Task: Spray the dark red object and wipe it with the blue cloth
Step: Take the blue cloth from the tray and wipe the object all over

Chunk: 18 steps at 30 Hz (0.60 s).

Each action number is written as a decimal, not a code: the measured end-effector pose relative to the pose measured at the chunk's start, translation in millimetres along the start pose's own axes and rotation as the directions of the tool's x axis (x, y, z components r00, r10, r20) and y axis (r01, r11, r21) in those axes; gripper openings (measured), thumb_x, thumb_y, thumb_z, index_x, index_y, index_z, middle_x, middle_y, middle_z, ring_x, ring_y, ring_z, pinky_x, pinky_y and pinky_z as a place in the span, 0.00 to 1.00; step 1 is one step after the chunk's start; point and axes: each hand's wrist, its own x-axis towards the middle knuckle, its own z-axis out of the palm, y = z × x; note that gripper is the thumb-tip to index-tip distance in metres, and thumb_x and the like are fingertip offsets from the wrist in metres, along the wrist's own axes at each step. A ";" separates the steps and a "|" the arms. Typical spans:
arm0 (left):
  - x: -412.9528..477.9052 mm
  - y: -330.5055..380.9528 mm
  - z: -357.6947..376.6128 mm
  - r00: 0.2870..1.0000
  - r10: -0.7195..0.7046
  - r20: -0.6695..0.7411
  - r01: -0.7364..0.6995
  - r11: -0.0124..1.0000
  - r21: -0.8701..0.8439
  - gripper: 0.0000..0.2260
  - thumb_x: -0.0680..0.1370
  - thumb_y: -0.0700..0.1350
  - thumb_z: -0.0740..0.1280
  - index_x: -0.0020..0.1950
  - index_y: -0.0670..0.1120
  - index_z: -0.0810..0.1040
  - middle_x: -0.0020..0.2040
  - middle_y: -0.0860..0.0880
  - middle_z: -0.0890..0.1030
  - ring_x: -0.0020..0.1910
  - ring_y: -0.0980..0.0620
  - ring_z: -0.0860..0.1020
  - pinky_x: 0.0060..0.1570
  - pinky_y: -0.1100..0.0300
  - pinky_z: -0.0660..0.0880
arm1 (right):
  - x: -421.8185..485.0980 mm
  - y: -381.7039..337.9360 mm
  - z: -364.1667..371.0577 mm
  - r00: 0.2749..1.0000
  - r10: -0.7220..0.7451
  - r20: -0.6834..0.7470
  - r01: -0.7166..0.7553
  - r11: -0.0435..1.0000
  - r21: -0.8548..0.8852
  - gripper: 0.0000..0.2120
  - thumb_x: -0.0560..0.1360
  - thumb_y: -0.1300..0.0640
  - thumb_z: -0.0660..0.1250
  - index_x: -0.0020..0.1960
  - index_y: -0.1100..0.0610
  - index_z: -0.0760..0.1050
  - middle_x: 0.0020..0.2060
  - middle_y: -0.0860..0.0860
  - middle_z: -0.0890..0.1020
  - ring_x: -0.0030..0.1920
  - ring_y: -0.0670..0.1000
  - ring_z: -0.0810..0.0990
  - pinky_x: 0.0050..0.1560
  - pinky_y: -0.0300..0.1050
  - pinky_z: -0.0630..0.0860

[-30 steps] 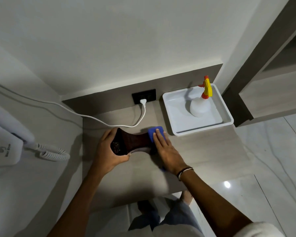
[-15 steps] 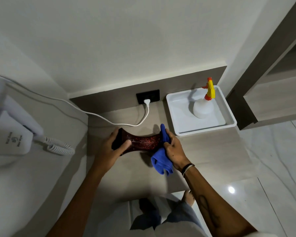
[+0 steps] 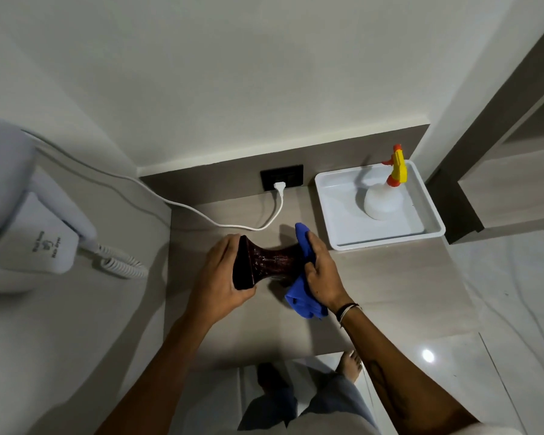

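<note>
The dark red object (image 3: pixel 272 262), a glossy hourglass-shaped piece, lies on its side just above the wooden shelf (image 3: pixel 374 293). My left hand (image 3: pixel 223 277) grips its wide left end. My right hand (image 3: pixel 322 271) presses the blue cloth (image 3: pixel 303 301) around its right end, which the cloth hides. Part of the cloth hangs below my right hand. The white spray bottle (image 3: pixel 383 199) with a yellow and orange trigger stands in the white tray (image 3: pixel 387 241) at the back right.
A white cable (image 3: pixel 220 222) runs from the black wall socket (image 3: pixel 281 180) across the back of the shelf. A wall-mounted white hair dryer (image 3: pixel 41 233) with a coiled cord hangs at the left. Tiled floor and my feet lie below the shelf edge.
The dark red object has been turned in my hands, so its dark left end face now shows. My right hand shifted the cloth from on top to wrapped around the right end.
</note>
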 end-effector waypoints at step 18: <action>21.5 -10.0 9.0 0.998 -0.065 -0.016 0.063 0.995 -0.073 0.44 0.60 0.53 0.83 0.74 0.50 0.70 0.67 0.45 0.78 0.65 0.42 0.77 0.64 0.52 0.75 | -43.2 -21.6 55.2 0.899 -0.354 0.260 0.405 0.896 -0.181 0.51 0.76 0.75 0.61 0.88 0.50 0.39 0.87 0.47 0.39 0.88 0.52 0.43 0.88 0.45 0.48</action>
